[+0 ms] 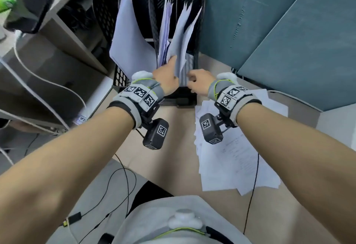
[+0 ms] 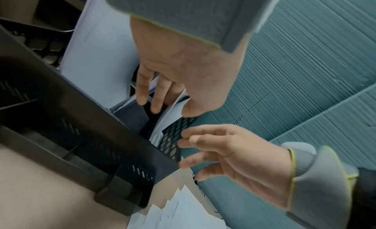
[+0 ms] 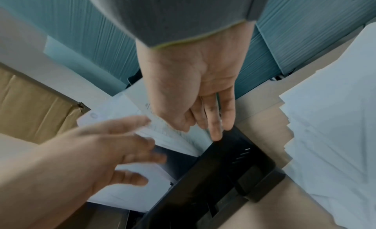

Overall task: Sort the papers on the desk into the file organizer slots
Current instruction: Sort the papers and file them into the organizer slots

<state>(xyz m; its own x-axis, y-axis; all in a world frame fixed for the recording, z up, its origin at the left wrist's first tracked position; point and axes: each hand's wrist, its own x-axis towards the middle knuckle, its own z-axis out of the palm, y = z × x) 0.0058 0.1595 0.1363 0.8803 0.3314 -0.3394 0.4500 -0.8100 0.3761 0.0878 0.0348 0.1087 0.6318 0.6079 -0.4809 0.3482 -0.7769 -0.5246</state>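
Note:
A black mesh file organizer (image 1: 105, 12) with several upright slots stands at the back of the desk. White sheets (image 1: 129, 37) lean in its second slot, more papers (image 1: 165, 28) in the third, and others (image 1: 185, 31) in the rightmost. My left hand (image 1: 169, 64) reaches between the third and rightmost bundles, fingers straight against the paper and thumb on the other side of a sheet (image 2: 175, 110). My right hand (image 1: 190, 79) hovers at the rightmost slot's front, fingers loosely extended, their fingertips (image 3: 215, 135) touching the papers and rim. A loose pile of papers (image 1: 235, 157) lies on the desk to the right.
Teal partition panels (image 1: 269, 31) close off the back and right. Grey shelving (image 1: 63, 37) with white cables stands to the left. A black cable (image 1: 254, 176) crosses the paper pile. A cardboard box (image 3: 30, 103) is behind the organizer.

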